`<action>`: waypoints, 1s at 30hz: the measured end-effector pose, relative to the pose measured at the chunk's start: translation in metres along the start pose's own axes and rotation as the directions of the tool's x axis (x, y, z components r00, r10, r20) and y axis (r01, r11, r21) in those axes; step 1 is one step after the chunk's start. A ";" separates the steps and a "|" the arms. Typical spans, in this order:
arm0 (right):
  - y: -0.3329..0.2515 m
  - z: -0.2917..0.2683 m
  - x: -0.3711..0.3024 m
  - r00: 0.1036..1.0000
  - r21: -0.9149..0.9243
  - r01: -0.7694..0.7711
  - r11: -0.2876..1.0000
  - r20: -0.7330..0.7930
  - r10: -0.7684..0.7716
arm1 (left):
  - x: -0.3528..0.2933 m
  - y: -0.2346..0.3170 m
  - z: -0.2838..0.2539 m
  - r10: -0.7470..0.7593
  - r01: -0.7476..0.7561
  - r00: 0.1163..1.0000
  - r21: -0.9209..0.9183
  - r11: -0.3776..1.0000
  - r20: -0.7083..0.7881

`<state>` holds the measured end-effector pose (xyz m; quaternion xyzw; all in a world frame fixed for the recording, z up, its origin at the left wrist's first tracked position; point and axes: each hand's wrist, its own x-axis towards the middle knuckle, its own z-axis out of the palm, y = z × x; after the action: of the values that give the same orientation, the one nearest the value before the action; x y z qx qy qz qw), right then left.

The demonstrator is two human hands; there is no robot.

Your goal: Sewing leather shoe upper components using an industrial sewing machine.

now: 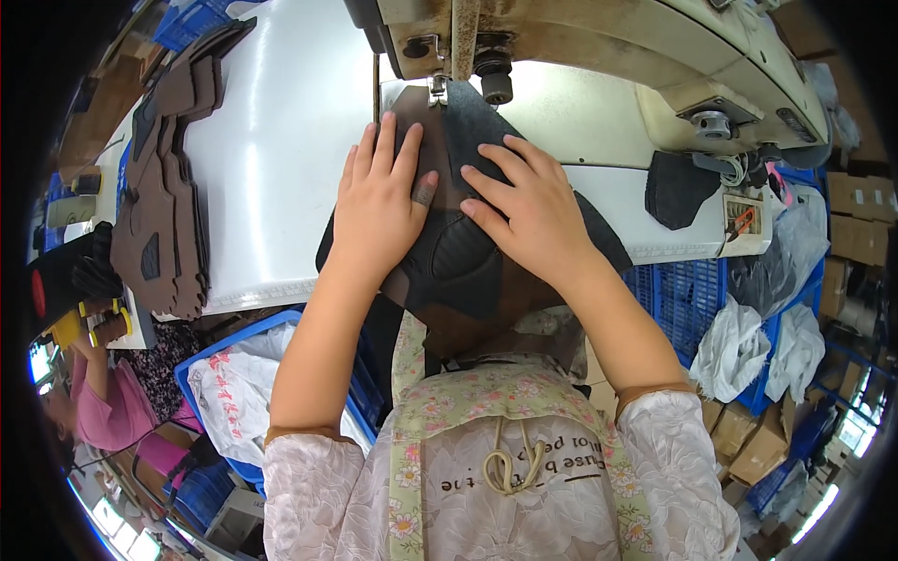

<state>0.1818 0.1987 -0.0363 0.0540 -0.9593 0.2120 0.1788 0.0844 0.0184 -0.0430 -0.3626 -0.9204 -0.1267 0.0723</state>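
Observation:
A brown and black leather-like piece (451, 257) lies under the presser foot (437, 91) of a sewing machine (599, 42), its narrow end at the needle area. My left hand (379, 201) rests flat on its brown left side, fingers stretched toward the foot, with a ring-like band on the thumb. Opposite, my right hand (535, 206) lies on the black right side, fingers spread and angled inward. Neither hand grips anything visibly. The lower part of the piece hangs over the table edge toward my lap and shows a ribbed black panel.
Stacked brown cut pieces (164, 206) lie along the white table's (281, 140) left side. A black piece (678, 190) and orange snips (742, 222) are at right. Below the table stand a blue crate (192, 369) with a white bag and blue baskets (687, 294). Someone in pink (117, 411) sits far left.

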 end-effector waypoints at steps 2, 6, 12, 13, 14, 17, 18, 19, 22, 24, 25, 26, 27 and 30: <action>0.000 0.001 0.002 1.000 -0.005 0.006 1.000 -0.011 -0.006 | 0.003 -0.004 0.001 0.018 -0.018 1.000 -0.002 1.000 -0.005; 0.005 0.003 0.007 0.999 0.023 0.020 1.000 -0.033 -0.019 | 0.008 -0.007 0.003 0.027 -0.027 1.000 -0.012 1.000 -0.015; 0.004 0.003 0.008 1.000 0.031 0.029 0.999 -0.013 -0.028 | 0.008 -0.006 0.002 0.029 -0.029 0.999 0.001 1.000 -0.017; 0.004 0.003 0.008 0.999 0.019 0.033 0.999 -0.019 -0.033 | 0.008 -0.006 0.002 0.025 -0.025 1.000 0.004 1.000 -0.014; 0.004 0.003 0.008 0.999 0.017 0.036 0.999 -0.022 -0.036 | 0.009 -0.007 0.002 0.022 -0.022 1.000 0.007 1.000 -0.010; 0.002 0.003 0.009 0.999 0.010 0.038 0.999 -0.033 -0.038 | 0.010 -0.010 0.003 0.031 -0.031 0.999 -0.006 1.000 -0.018; 0.003 0.003 0.010 0.999 0.007 0.033 0.999 -0.034 -0.033 | 0.011 -0.010 0.003 0.030 -0.030 0.999 -0.003 1.000 -0.022; 0.003 0.003 0.011 0.999 0.005 0.027 1.000 -0.035 -0.027 | 0.012 -0.011 0.003 0.036 -0.036 0.999 -0.002 0.999 -0.030; 0.004 0.005 0.015 0.998 0.001 0.033 0.999 -0.057 -0.033 | 0.017 -0.015 0.005 0.038 -0.038 0.999 0.004 0.999 -0.033; 0.006 0.007 0.017 0.997 0.000 0.034 0.999 -0.064 -0.034 | 0.021 -0.017 0.007 0.036 -0.036 0.999 0.008 0.999 -0.026; 0.007 0.008 0.019 0.997 0.000 0.030 1.000 -0.067 -0.030 | 0.023 -0.018 0.007 0.031 -0.031 0.999 0.001 1.000 -0.022; 0.007 0.008 0.020 0.997 -0.001 0.033 0.999 -0.069 -0.033 | 0.025 -0.018 0.007 0.026 -0.026 1.000 -0.005 1.000 -0.017; 0.007 0.008 0.021 0.997 -0.008 0.034 0.999 -0.076 -0.034 | 0.026 -0.019 0.007 0.025 -0.025 1.000 -0.003 1.000 -0.019; 0.007 0.008 0.026 0.996 -0.013 0.030 0.999 -0.084 -0.031 | 0.031 -0.021 0.007 0.014 -0.014 1.000 -0.020 1.000 -0.008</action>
<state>0.1538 0.2008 -0.0367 0.0585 -0.9511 0.2058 0.2228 0.0466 0.0260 -0.0468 -0.3694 -0.9162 -0.1367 0.0733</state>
